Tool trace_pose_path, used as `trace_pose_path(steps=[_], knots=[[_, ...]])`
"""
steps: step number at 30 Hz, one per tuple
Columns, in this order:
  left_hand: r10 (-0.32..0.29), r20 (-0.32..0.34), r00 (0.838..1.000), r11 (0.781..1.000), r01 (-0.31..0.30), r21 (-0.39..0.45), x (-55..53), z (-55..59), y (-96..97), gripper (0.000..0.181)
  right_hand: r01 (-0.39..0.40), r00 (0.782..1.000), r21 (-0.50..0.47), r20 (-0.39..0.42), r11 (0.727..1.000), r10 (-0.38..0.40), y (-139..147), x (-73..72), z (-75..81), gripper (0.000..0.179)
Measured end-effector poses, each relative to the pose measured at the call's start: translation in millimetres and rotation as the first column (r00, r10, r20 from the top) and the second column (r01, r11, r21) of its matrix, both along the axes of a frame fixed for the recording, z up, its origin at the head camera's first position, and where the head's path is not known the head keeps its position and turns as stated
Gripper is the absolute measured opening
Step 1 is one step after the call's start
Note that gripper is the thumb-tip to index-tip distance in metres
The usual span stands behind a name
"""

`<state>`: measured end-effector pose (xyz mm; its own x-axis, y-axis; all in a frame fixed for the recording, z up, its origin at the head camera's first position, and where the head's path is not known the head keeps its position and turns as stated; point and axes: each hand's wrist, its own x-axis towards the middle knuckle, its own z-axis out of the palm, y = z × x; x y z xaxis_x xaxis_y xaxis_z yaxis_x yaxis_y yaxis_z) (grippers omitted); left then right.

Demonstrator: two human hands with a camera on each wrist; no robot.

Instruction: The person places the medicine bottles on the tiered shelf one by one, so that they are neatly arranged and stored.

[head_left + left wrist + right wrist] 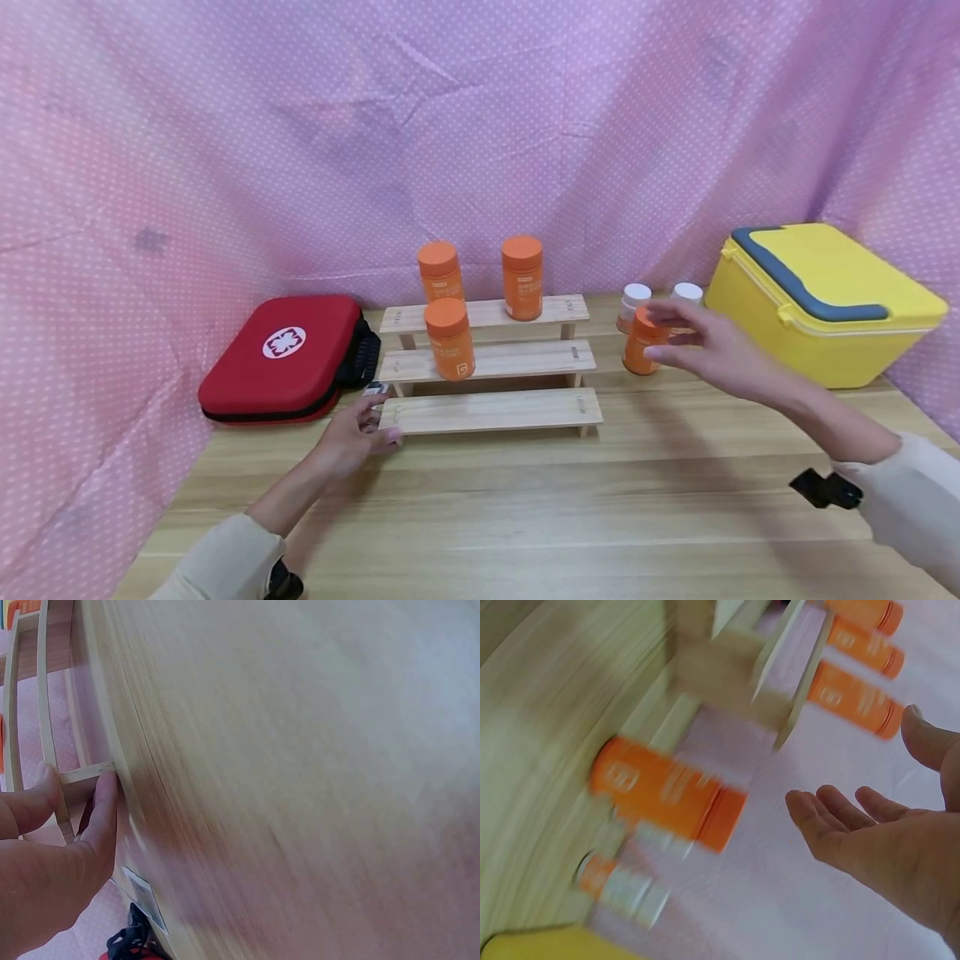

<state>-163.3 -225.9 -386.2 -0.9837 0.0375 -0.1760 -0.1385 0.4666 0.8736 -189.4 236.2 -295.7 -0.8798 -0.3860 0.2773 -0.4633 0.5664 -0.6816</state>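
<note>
A three-tier wooden shelf [491, 412] stands in the middle of the table. At its front left corner my left hand [348, 440] grips the lowest tier, thumb on the board and fingers against the end support [88, 774]. Two orange bottles [522, 279] stand on the top tier and another orange bottle [450, 340] on the middle one. My right hand [712, 346] is beside an orange bottle [640, 350] on the table, fingers spread and holding nothing. In the right wrist view a gap shows between the fingertips and that bottle [664, 791].
Two small white-capped bottles [636, 298] stand behind the orange bottle at right. A yellow box [817, 308] with a grey handle is further right. Left of the shelf lies a red first-aid case [281, 358]. Pink dotted cloth [480, 125] hangs behind the table.
</note>
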Motion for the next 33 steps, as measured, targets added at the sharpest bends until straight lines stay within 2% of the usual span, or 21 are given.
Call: trace_pose_path(steps=[3, 7, 11, 14, 19, 22, 27, 30, 33], knots=[[-0.006, -0.002, 1.000, 1.000, 0.006, -0.011, -0.3, 0.0, 0.5, 0.066, 0.054, 0.998, 0.006, 0.029, 0.999, -0.054, 18.2, -1.1, -2.8, 0.056], [-0.002, 0.010, 1.000, 0.999, 0.002, 0.035, -0.9, 0.2, 1.0, 0.065, 0.117, 0.991, 0.034, 0.060, 0.993, -0.119, 34.9, -6.5, -6.7, 0.060], [0.005, 0.023, 1.000, 0.997, -0.007, 0.072, -1.0, 0.4, 1.4, 0.065, 0.163, 0.983, 0.076, 0.076, 0.984, -0.169, 43.8, -15.3, -10.7, 0.062], [0.006, 0.010, 1.000, 0.999, -0.006, 0.052, -0.4, 0.5, 1.0, 0.065, 0.178, 0.977, 0.105, 0.100, 0.978, -0.189, 47.1, -22.2, -14.4, 0.068], [0.003, -0.001, 1.000, 1.000, -0.003, 0.008, 0.0, 0.4, 0.7, 0.064, 0.175, 0.969, 0.134, 0.149, 0.975, -0.195, 48.5, -33.2, -22.5, 0.074], [0.001, 0.001, 1.000, 1.000, -0.001, 0.010, -0.3, 0.4, 0.5, 0.065, 0.163, 0.968, 0.123, 0.174, 0.979, -0.183, 47.0, -39.7, -26.5, 0.076], [0.002, -0.016, 1.000, 0.999, -0.002, -0.036, -0.6, 0.1, -0.9, 0.065, 0.137, 0.966, 0.101, 0.208, 0.985, -0.155, 40.0, -51.0, -31.8, 0.080], [-0.006, -0.022, 1.000, 0.999, 0.005, -0.048, -0.9, -0.3, -1.3, 0.065, 0.117, 0.968, 0.094, 0.210, 0.989, -0.134, 35.4, -56.6, -35.7, 0.075], [-0.011, -0.017, 1.000, 0.999, 0.010, -0.046, -0.9, -0.1, -0.7, 0.065, 0.100, 0.978, 0.085, 0.176, 0.991, -0.113, 32.7, -60.3, -40.2, 0.065]])
